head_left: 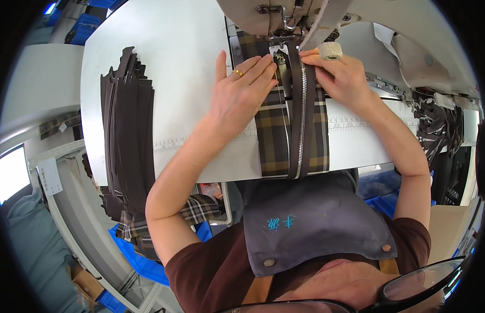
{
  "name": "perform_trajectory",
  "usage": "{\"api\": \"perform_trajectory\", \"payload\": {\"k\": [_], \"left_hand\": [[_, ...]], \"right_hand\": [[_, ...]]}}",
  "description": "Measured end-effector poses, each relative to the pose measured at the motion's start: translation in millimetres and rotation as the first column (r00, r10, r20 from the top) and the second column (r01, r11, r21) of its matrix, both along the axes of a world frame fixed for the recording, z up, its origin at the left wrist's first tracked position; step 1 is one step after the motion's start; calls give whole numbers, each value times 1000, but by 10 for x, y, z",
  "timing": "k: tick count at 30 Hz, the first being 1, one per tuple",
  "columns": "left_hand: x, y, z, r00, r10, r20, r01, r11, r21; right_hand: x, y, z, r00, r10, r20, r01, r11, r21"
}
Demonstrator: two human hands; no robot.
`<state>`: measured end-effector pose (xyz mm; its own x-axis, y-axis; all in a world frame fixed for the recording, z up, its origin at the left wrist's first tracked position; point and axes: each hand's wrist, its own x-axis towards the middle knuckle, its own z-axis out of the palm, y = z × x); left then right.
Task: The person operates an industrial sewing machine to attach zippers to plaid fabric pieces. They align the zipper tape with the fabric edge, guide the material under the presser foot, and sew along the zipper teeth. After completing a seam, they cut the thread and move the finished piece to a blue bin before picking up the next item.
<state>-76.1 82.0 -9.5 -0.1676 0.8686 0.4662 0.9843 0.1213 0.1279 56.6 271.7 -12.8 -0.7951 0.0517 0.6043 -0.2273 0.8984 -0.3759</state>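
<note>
A strip of brown, tan and white plaid fabric [272, 141] lies lengthwise on the white sewing table under the sewing machine head [250, 11]. Along it runs a dark brown zipper [303, 120] with silver metal teeth, its far end at the presser foot [282, 40]. My left hand [242, 89], a gold ring on one finger, rests flat with fingers stretched, their tips at the fabric's left side near the foot. On the other side, my right hand [342, 75] is closed, thumb and fingertips pinching the zipper's right edge just before the foot.
A tall pile of dark brown strips [129, 130] lies on the table's left. Plaid pieces [200, 209] hang below over a blue bin [143, 266]. Dark scraps [438, 122] bunch at the far right. A ruler scale [352, 123] crosses the tabletop.
</note>
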Motion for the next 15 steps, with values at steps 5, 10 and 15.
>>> {"api": "perform_trajectory", "payload": {"k": [5, 10, 15], "left_hand": [[-57, 33, -19, 999, -28, 31, 28, 1000, -7], [-113, 32, -39, 997, -53, 49, 53, 999, -5], [-72, 17, -30, 996, -10, 84, 10, 1000, -2]], "right_hand": [[24, -29, 28, 998, -21, 60, 21, 1000, -2], [-20, -143, 32, 999, 36, -23, -37, 997, -65], [-89, -258, 30, 998, 59, -15, -60, 995, -78]]}}
